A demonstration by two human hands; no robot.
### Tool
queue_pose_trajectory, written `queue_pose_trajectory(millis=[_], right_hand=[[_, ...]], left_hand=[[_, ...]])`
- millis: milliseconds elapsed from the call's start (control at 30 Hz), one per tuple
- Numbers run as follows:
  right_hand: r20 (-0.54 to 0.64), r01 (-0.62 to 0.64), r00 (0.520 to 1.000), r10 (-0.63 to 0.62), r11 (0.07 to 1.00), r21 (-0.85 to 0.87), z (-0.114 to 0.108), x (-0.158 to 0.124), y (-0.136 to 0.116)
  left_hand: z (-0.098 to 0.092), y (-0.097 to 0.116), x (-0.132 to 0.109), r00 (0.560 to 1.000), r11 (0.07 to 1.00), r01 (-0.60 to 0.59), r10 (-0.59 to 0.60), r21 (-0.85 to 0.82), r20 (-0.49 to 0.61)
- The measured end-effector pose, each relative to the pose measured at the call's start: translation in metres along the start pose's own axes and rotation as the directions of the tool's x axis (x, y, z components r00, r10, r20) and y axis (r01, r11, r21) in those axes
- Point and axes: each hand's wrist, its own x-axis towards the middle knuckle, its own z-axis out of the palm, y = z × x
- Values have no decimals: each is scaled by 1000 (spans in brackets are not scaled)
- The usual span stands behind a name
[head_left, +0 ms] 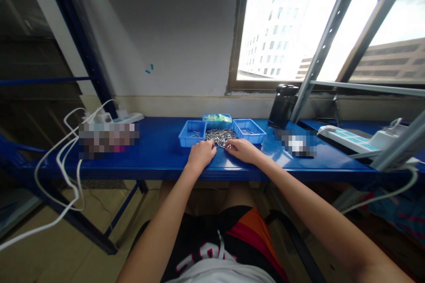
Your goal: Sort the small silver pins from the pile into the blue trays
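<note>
A heap of small, thin, silvery metal pieces (219,135), like screws or nails, lies on the blue table. At its near left edge rests my left hand (202,155), fingers curled in; whatever they hold is hidden. My right hand (244,150) touches the heap's near right edge with bent fingertips drawn together, and any piece between them is too small to make out. Two blue bins flank the heap: the left bin (186,140) and the right bin (257,137) each hold a few metal pieces. Behind it, a third blue bin (207,117) contains a green plastic bag (218,118).
A black bottle (281,108) stands at the back right, beside a grey metal post (307,77). White power strips (352,139) lie far right and at the left (131,118). White cables (61,163) hang over the left side. Blurred items lie on both sides.
</note>
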Motion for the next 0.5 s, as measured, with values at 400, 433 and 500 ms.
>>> queue_pose_trajectory(millis=[400,433,500], right_hand=[[-24,25,999,-25,1000,16,1,-1,1],[-24,30,999,-30,999,20,0,-1,0],[-24,36,999,-36,999,25,0,-2,0]], left_hand=[[-6,0,-4,955,916,-296,275,-271,-114],[-7,1,-4,952,907,-306,285,-289,-114],[-9,2,-5,954,899,-300,286,-318,-89]])
